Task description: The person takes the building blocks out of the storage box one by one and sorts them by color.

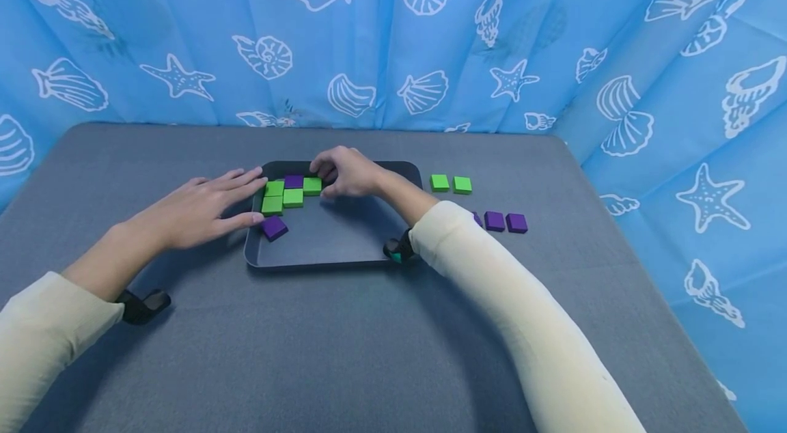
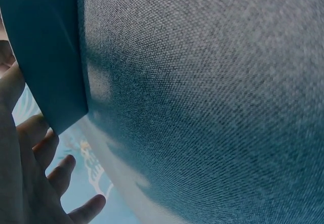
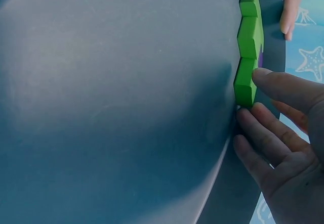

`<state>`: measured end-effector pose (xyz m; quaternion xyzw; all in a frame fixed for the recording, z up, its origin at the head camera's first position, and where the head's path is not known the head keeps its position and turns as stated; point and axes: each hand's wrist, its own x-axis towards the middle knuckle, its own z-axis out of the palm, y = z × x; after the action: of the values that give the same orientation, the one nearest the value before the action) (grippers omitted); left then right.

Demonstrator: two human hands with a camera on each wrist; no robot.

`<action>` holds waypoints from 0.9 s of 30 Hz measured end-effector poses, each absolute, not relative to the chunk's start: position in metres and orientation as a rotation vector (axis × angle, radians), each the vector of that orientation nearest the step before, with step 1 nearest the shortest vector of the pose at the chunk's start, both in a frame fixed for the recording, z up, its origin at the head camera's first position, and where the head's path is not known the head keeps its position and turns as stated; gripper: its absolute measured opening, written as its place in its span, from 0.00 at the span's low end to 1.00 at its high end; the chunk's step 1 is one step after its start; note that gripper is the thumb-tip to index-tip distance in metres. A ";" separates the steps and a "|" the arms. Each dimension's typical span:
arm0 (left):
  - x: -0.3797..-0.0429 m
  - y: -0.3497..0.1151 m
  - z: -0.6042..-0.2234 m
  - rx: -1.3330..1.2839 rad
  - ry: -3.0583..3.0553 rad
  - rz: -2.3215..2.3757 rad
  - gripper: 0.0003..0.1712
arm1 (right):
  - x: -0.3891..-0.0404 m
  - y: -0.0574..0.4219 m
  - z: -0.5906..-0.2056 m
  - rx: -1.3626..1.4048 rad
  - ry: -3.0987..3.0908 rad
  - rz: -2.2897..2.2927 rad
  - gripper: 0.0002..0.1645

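A dark rectangular tray [image 1: 335, 252] lies on the table, its outer wall [image 2: 50, 57] filling the upper left of the left wrist view. Green square blocks [image 1: 272, 205] and a purple block [image 1: 294, 182] sit against one another in its far-left corner. A turned purple block [image 1: 274, 228] lies nearer. My left hand [image 1: 199, 211], fingers extended, touches the tray's left side, its thumb beside the turned block. With curled fingers, my right hand [image 1: 350, 173] holds the rightmost green block [image 1: 312, 186]; the right wrist view has one digit on that block [image 3: 245, 85] and other fingertips at its end.
Right of the tray are two green blocks [image 1: 451, 184] and a row of purple blocks [image 1: 505, 222], one partly hidden by the right sleeve [image 1: 467, 242]. Grey cloth covers the table [image 1: 320, 344]. A blue shell-patterned curtain [image 1: 381, 30] hangs behind and to the right.
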<state>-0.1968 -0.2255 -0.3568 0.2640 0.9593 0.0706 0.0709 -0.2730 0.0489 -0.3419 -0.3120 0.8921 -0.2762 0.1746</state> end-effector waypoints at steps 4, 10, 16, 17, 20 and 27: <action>-0.197 -0.226 -0.357 0.794 2.881 0.221 0.45 | -0.273 0.046 -0.342 -0.885 2.549 -0.756 0.30; -0.197 -0.226 -0.358 0.797 2.881 0.216 0.45 | -0.273 0.042 -0.343 -0.890 2.561 -0.719 0.32; -0.196 -0.226 -0.357 0.793 2.886 0.225 0.45 | -0.273 0.038 -0.344 -0.881 2.589 -0.669 0.31; -0.196 -0.226 -0.357 0.793 2.887 0.227 0.45 | -0.273 0.038 -0.344 -0.881 2.596 -0.658 0.31; -0.196 -0.226 -0.357 0.795 2.889 0.224 0.45 | -0.274 0.035 -0.346 -0.872 2.620 -0.632 0.30; -0.196 -0.226 -0.357 0.789 2.887 0.222 0.45 | -0.275 0.033 -0.347 -0.844 2.647 -0.585 0.27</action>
<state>-0.1963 -0.2263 -0.3574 0.2622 0.9596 0.0739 0.0702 -0.2754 0.0328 -0.3469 -0.2938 0.9217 -0.2036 0.1508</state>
